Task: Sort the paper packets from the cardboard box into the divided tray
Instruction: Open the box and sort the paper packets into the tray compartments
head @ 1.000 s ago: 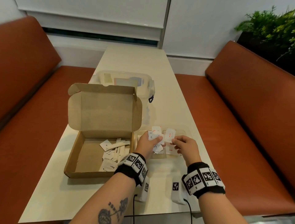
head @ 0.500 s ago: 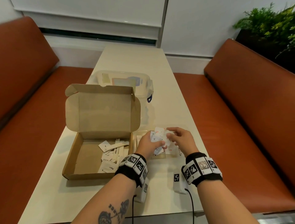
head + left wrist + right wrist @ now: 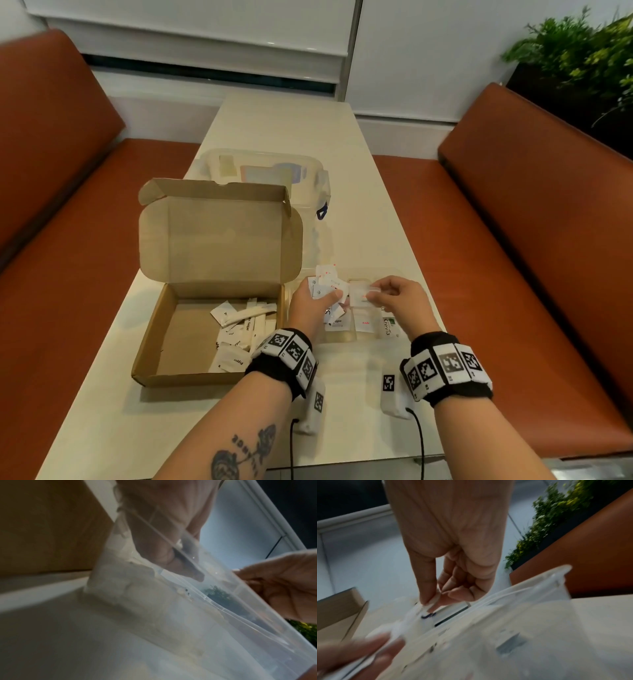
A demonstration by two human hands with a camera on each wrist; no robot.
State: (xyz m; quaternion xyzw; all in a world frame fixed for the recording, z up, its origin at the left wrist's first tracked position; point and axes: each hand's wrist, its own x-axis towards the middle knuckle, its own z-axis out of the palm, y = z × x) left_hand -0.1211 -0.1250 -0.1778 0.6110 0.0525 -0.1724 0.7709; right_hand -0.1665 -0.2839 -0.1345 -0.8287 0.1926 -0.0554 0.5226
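Observation:
An open cardboard box [image 3: 161, 346] on the table holds several white paper packets [image 3: 239, 329]. Right of it lies a clear divided tray [image 3: 346, 337] with packets in its compartments, one labelled Stevia [image 3: 388, 325]. My left hand [image 3: 313, 305] grips a fanned bunch of white packets [image 3: 325, 281] above the tray's left end. My right hand [image 3: 394, 299] pinches one white packet [image 3: 359, 294] between thumb and forefinger, close beside the bunch. In the right wrist view, the right hand [image 3: 435, 601] pinches the packet [image 3: 426, 607] over the tray's rim [image 3: 539, 582].
A clear lidded plastic container [image 3: 267, 171] stands behind the box's raised lid [image 3: 219, 236]. Orange benches [image 3: 513, 240] flank the narrow table. A green plant [image 3: 575, 58] is at the back right. Two small white tagged devices [image 3: 392, 394] with cables lie near the table's front edge.
My right hand has drawn a single packet away from the bunch and lowered it toward the tray. The left hand keeps the bunch nearly in place.

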